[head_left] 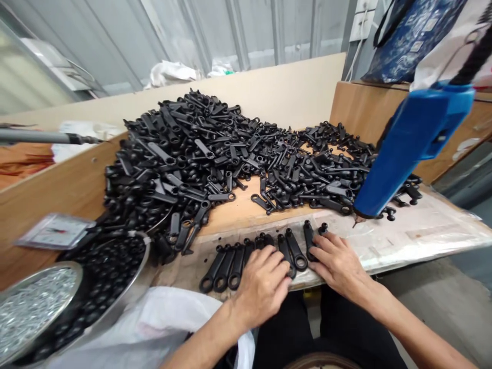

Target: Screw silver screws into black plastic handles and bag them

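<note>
A row of black crank handles (220, 271), each with a ring at one end and a small knob at the other, lies side by side along the bench's front edge. My left hand (263, 282) rests over the middle of the row, its bent fingers closed on handles partly hidden beneath it. At the right end, my right hand (338, 261) has its fingers closed around a black crank handle (308, 238), with another handle's knob showing above the fingertips. Between my hands, one slanted handle (295, 251) lies with its ring toward me.
A large heap of black handles (184, 138) covers the back of the bench. A blue electric screwdriver (403, 148) hangs at right, tip down. At left stand a metal bowl of black knobs (111, 277), a bowl of small silvery parts (36, 302) and a white bag (165, 312).
</note>
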The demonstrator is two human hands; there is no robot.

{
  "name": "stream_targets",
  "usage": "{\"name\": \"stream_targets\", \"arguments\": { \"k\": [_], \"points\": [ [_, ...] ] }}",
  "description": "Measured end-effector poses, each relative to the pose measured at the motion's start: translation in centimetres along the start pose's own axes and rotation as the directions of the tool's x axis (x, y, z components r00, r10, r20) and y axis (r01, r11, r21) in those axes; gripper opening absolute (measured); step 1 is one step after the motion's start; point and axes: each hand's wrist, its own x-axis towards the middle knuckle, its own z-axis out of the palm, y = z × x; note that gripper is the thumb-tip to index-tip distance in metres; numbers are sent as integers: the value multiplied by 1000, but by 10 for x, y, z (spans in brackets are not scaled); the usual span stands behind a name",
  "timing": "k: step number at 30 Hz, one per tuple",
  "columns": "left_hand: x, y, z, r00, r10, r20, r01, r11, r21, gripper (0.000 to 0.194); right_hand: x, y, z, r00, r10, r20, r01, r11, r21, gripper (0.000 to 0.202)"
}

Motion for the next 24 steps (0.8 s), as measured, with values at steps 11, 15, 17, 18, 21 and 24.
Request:
{"name": "stream_targets", "arguments": {
  "k": [11,15,17,18,21,24],
  "points": [
    [-3,5,24,992,24,122,-26,1000,12,33,-2,2,-1,984,-151,92,132,973,186,18],
    [-10,-4,12,1000,9,7,-9,1000,-21,28,-11,12,-6,991,-132,-25,134,975,179,23],
    [-18,-19,3,992,-42,-117,40,999,-23,28,-19,22,-5,993,-63,-98,75,988,133,25],
    [-22,-28,-1,980,-78,-182,75,997,-23,29,-22,27,-4,993,-28,-118,41,993,113,26],
    [-25,-55,-11,947,-176,-270,166,984,-59,27,-32,37,3,992,36,-125,-28,998,65,27],
    [-12,-70,-12,960,-218,-175,201,973,-110,28,-35,33,10,993,36,-112,-31,998,46,31]
  ]
}}
